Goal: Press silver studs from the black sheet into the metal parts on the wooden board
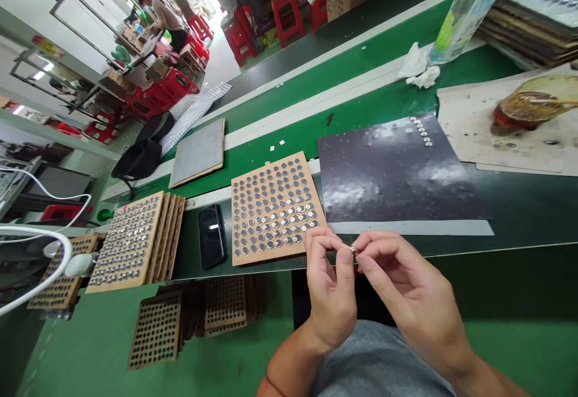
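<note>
My left hand (pixel 332 291) and my right hand (pixel 413 291) meet over the bench's front edge, fingertips pinched together. Between them is a small shiny metal piece (pixel 353 250), mostly covered by the fingers; its exact kind is too small to make out. Just beyond my left fingers lies a brown board (pixel 271 256) carrying rows of round dark discs (pixel 257 219). Silvery pieces (pixel 290 211) sit on some discs toward its right and front. A black sheet (pixel 383 174) lies to the right of the board, with a short row of small light pieces (pixel 422 132) near its far corner.
Left of the board are a black phone (pixel 211 236) and a leaning stack of filled boards (pixel 130 240). A grey-topped panel (pixel 198 150) lies behind. At right stand a cup of brown liquid (pixel 519 108) with a stick, crumpled tissue (pixel 419 68) and a plastic bottle (pixel 467 14).
</note>
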Demonstrator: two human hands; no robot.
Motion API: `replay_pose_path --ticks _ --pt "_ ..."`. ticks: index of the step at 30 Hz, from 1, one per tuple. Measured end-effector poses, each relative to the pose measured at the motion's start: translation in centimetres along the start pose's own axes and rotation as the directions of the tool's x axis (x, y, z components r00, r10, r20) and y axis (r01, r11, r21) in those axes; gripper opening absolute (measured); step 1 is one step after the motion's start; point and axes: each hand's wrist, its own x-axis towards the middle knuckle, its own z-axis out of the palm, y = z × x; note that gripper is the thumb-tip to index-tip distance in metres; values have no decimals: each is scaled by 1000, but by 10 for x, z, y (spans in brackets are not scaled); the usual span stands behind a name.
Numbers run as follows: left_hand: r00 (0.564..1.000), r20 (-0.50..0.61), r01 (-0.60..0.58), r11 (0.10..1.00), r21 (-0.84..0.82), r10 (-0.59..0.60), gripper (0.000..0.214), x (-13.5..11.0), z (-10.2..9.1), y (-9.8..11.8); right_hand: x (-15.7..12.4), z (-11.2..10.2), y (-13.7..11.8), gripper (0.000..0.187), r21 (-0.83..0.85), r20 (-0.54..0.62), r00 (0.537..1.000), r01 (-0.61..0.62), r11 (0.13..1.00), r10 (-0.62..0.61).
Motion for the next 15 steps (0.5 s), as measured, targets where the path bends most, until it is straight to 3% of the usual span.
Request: replay_pose_path --ticks 15 --pt "994 -71 79 996 -40 -81 37 -3 9 3 2 9 5 11 -65 -76 997 28 998 -33"
